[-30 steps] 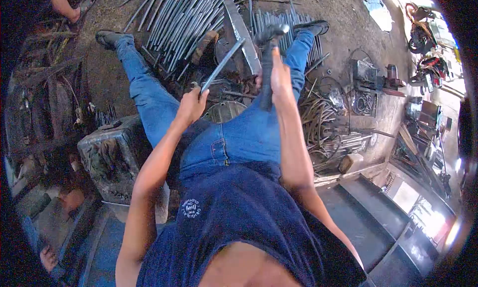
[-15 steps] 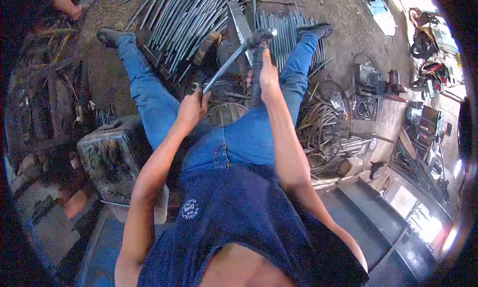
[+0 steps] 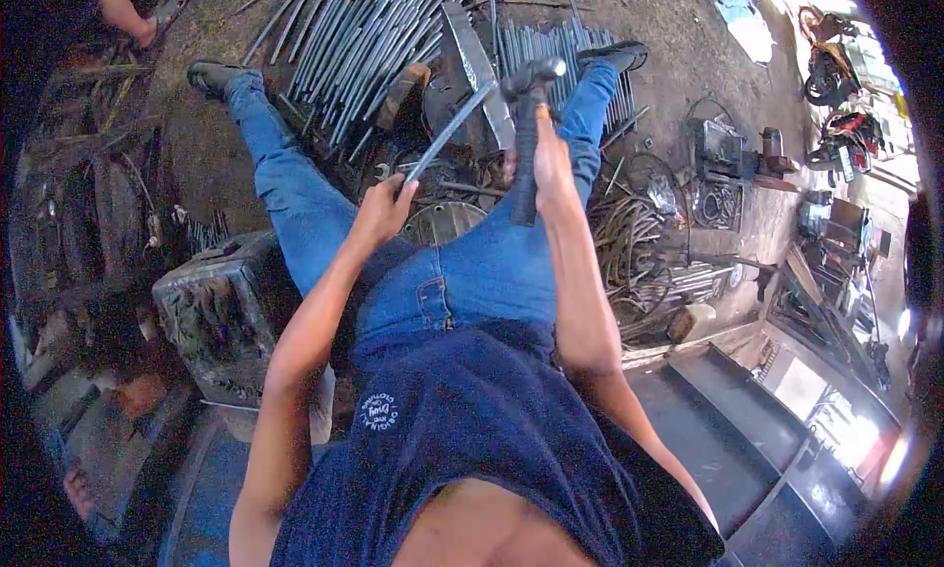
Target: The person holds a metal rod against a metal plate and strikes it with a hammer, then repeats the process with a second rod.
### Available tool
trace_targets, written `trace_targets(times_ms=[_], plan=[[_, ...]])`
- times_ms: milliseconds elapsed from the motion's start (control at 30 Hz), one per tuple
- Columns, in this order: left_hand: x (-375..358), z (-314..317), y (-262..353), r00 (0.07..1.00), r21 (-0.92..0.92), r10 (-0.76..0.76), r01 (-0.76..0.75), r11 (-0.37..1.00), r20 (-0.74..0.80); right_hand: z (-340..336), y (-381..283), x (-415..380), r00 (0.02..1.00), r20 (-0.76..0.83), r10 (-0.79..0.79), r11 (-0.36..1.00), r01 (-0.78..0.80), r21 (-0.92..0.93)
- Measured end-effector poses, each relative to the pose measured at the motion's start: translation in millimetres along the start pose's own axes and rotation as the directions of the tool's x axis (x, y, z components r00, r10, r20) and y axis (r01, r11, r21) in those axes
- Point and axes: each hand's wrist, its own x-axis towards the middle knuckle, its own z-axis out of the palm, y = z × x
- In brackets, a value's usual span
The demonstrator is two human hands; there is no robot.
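Note:
My left hand point(image 3: 382, 213) is closed round the lower end of a grey metal rod point(image 3: 447, 137), which slants up to the right. In my right hand point(image 3: 554, 164) is a hammer with a dark wrapped handle point(image 3: 525, 174); its head point(image 3: 535, 75) is just right of the rod's upper tip. A flat metal bar point(image 3: 479, 73) lies slanted behind the rod and hammer, partly hidden by them. Below the rod, between my thighs, sits a round metal piece point(image 3: 442, 223), with an open-ended wrench head point(image 3: 383, 171) near my left hand.
Many rods point(image 3: 369, 60) lie on the ground between my feet, with a second bundle point(image 3: 536, 46) further right. A blackened block-like container point(image 3: 221, 306) stands at my left. Curved metal pieces point(image 3: 629, 242) are heaped at my right. Someone's bare leg point(image 3: 128, 16) shows at top left.
The hammer has shifted to the right, with its handle swung away from the rod. My left hand still grips the rod, nearly in place.

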Motion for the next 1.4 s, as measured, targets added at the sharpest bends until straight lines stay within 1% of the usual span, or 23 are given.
trace_targets(times_ms=[67,100,133,200,267,333,367,400,467,533,567,733,867,967,1033,1067,1133,1167,1200,1233,1267,1300,1400], plan=[[-1.1,3.0,-8.7,0.990,0.028,0.108,-0.106,0.994,-0.087,2.8,-47.8,-25.4,0.968,-0.023,-0.248,0.962,0.244,-0.120],[-6.2,-7.1,5.3,0.995,0.041,0.068,-0.065,0.997,-0.067,5.3,-71.3,-37.4,0.927,-0.025,-0.374,0.927,0.373,-0.041],[-7.1,-4.8,1.2,0.997,0.043,0.057,-0.054,0.998,-0.058,10.0,-96.8,-55.1,0.853,-0.070,-0.518,0.855,0.515,-0.058],[-6.7,-4.1,-3.1,0.974,0.079,0.160,-0.149,0.986,-0.160,12.6,-123.7,-54.6,0.673,-0.122,-0.729,0.662,0.739,0.125],[-8.9,-6.9,3.2,0.979,0.096,0.143,-0.130,0.987,-0.145,20.5,-126.5,-54.4,0.628,-0.092,-0.773,0.619,0.778,0.105],[-11.7,-10.8,13.5,0.993,0.073,0.047,-0.040,0.997,-0.105,28.3,-85.0,-28.9,0.654,-0.043,-0.755,0.653,0.756,0.034],[-10.1,-14.1,17.3,0.992,0.068,0.049,-0.042,0.997,-0.113,26.0,-42.0,12.1,0.838,-0.034,-0.545,0.833,0.536,-0.140],[-12.2,-16.4,19.6,0.995,0.073,0.033,-0.026,0.997,-0.096,21.3,1.7,45.5,0.955,-0.079,-0.286,0.918,0.250,-0.308],[-11.1,-21.0,30.8,0.996,0.082,0.040,-0.034,0.996,-0.079,20.6,33.1,53.7,0.997,-0.018,-0.071,0.995,0.070,-0.078],[-17.9,-21.6,35.0,0.999,0.049,-0.021,0.022,0.999,-0.036,10.1,22.2,40.3,0.998,0.055,-0.005,0.994,0.000,0.105],[-27.4,-14.9,26.0,0.999,0.054,-0.039,0.040,0.998,-0.016,4.1,26.7,36.6,1.000,-0.017,-0.008,1.000,0.009,0.028],[-16.9,-10.3,24.9,0.987,-0.018,0.091,-0.094,0.995,-0.132,-9.6,38.3,-3.7,0.998,-0.063,0.013,1.000,-0.013,0.008],[-12.4,-9.9,19.9,0.992,0.022,0.024,-0.022,1.000,-0.123,-3.7,63.3,1.6,0.996,-0.089,-0.003,0.999,0.000,-0.040],[-13.4,-13.6,21.2,0.998,-0.022,0.026,-0.027,0.999,-0.055,-4.9,53.9,5.2,0.997,-0.032,0.070,0.997,-0.070,-0.011],[-12.4,-11.6,17.3,0.996,-0.163,-0.065,0.075,0.984,0.062,-4.4,25.9,1.8,0.999,-0.014,0.048,0.999,-0.049,-0.015],[-12.4,-10.4,15.5,0.996,-0.162,-0.062,0.071,0.984,0.061,-4.4,8.7,-1.0,0.999,0.005,0.042,0.999,-0.042,-0.020],[-14.2,-7.9,11.2,0.985,0.006,0.118,-0.118,0.993,-0.129,-3.6,-44.6,-20.2,0.986,-0.019,-0.165,0.978,0.161,-0.135],[-16.6,-15.1,20.1,0.996,-0.036,0.054,-0.056,0.998,-0.071,-0.9,-75.2,-39.8,0.931,0.021,-0.365,0.919,0.364,-0.149],[-16.8,-13.7,19.0,0.997,-0.037,0.044,-0.047,0.998,-0.065,-0.8,-101.7,-54.0,0.873,0.005,-0.487,0.871,0.486,-0.076],[-16.5,-12.5,17.9,0.993,-0.038,0.071,-0.075,0.996,-0.092,6.6,-127.4,-72.5,0.787,-0.063,-0.613,0.790,0.610,-0.070],[-16.2,-12.1,17.0,0.988,-0.038,0.100,-0.105,0.994,-0.121,8.0,-143.8,-72.4,0.640,-0.061,-0.766,0.638,0.768,0.053],[-16.2,-11.9,16.6,0.980,-0.037,0.131,-0.138,0.990,-0.152,13.1,-157.1,-80.0,0.564,-0.057,-0.824,0.561,0.825,0.059],[-17.4,-10.5,15.4,0.969,0.010,0.160,-0.161,0.987,-0.190,24.4,-127.1,-62.0,0.560,-0.104,-0.822,0.552,0.828,0.100]])
